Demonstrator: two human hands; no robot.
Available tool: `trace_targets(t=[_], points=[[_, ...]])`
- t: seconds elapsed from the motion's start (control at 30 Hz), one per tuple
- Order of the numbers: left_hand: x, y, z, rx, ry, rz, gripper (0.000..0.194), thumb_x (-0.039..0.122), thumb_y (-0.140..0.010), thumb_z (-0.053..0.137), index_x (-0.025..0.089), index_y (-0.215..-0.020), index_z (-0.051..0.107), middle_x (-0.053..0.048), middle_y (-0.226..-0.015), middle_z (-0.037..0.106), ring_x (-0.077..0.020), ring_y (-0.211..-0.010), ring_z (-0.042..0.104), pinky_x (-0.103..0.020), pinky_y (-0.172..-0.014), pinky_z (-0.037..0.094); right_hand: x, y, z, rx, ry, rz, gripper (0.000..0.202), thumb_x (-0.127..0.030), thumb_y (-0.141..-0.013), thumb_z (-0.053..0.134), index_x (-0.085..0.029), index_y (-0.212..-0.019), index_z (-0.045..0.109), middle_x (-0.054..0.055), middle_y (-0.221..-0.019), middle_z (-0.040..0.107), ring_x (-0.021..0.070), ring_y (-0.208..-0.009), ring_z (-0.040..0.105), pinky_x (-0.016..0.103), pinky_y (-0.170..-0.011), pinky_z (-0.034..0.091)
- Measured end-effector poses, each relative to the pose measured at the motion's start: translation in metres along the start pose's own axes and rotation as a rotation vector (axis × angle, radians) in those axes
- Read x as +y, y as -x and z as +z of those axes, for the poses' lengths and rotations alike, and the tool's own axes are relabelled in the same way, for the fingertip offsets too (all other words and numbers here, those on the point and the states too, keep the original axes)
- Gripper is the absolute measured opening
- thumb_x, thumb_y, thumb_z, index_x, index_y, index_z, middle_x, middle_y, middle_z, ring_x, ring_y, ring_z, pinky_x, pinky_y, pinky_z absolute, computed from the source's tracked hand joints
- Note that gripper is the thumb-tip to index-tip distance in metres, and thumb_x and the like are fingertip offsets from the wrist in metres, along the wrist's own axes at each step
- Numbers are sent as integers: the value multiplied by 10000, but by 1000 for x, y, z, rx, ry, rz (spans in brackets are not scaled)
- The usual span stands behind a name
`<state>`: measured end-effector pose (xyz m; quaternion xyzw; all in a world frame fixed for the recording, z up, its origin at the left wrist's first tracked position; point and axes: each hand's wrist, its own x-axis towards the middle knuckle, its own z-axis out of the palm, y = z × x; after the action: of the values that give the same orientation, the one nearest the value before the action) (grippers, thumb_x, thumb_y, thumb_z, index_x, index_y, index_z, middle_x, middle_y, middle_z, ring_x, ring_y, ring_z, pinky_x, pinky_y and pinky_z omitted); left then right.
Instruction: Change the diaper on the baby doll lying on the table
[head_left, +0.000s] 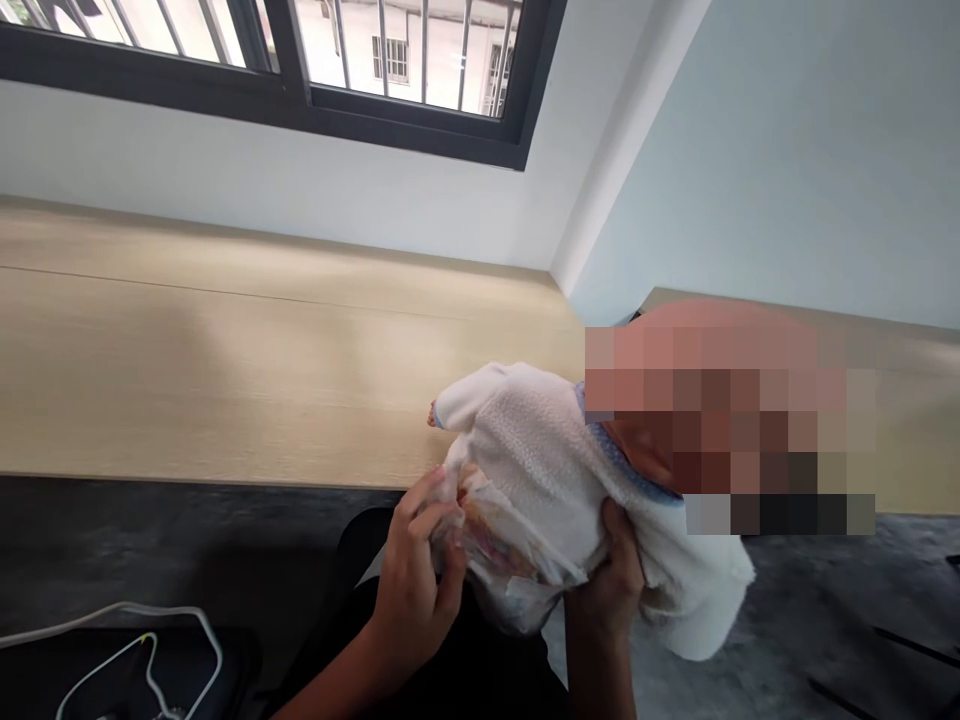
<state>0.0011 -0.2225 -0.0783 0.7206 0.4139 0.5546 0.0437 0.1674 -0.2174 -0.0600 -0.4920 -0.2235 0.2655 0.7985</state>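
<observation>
A baby doll (525, 430) in a white fleece top with blue trim lies tilted over the table's front edge. Its head is pixelated out, and one small hand (432, 413) pokes from a sleeve. Around its lower end is crinkled, see-through plastic (517, 560) with a colourful patch showing. My left hand (424, 555) pinches the edge of this plastic between thumb and fingers. From below, my right hand (611, 565) grips the doll's side, its thumb up on the fleece. The doll's legs cannot be made out.
A pale wooden table (225, 370) runs along the wall beneath a barred window (412, 60). Another wooden surface (915, 420) is at the right. At lower left, a white cable (214, 640) lies over a dark seat-like thing (225, 675). Grey floor shows below.
</observation>
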Motion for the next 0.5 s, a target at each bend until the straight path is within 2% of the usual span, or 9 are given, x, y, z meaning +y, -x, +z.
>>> trace_targets(t=[0.1, 0.17, 0.27, 0.33, 0.43, 0.5], points=[[-1, -3, -1, 137, 3, -68, 268, 47, -892, 530, 164, -1130, 493, -142, -1280, 524, -226, -1256, 520, -402, -1008, 494, -4, 0, 3, 68, -33, -8, 557, -376, -754, 717, -187, -1267, 613, 28, -1273, 623, 252, -1319, 454, 423, -1187, 288], [1, -5, -2, 164, 9, 4, 302, 88, -864, 618, 176, -1127, 499, -126, -1263, 521, -255, -1254, 516, -448, -1003, 504, -8, 1, 5, 76, -61, -3, 544, -360, -743, 734, -175, -1244, 629, 21, -1235, 643, 238, -1287, 489, 409, -1185, 294], [9, -4, -4, 96, -62, 214, 295, 159, -799, 738, 200, -1043, 577, -88, -1214, 532, -285, -1247, 487, -511, -1051, 458, -11, 4, 8, 61, -80, 19, 550, -353, -762, 727, -158, -1266, 622, 29, -1196, 664, 230, -1260, 520, 420, -1168, 325], [14, -3, -5, 26, -120, 304, 228, 209, -791, 762, 212, -983, 638, -75, -1182, 553, -283, -1218, 481, -523, -1102, 390, -11, 6, 9, 83, -97, 40, 574, -342, -754, 735, -159, -1284, 614, 29, -1196, 668, 228, -1273, 514, 419, -1168, 328], [20, 1, -5, -48, -134, 325, 209, 363, -822, 741, 230, -973, 685, -66, -1107, 607, -268, -1140, 510, -485, -1101, 363, -11, 8, 10, 122, -117, 55, 570, -313, -722, 758, -170, -1259, 632, 16, -1215, 664, 212, -1301, 492, 387, -1182, 309], [22, 6, -5, -37, -136, 318, 149, 325, -828, 740, 248, -947, 695, -37, -1009, 642, -237, -1062, 541, -444, -1078, 376, -10, 9, 11, 109, -122, 53, 514, -316, -726, 752, -172, -1210, 657, 14, -1223, 661, 208, -1295, 498, 371, -1176, 323]])
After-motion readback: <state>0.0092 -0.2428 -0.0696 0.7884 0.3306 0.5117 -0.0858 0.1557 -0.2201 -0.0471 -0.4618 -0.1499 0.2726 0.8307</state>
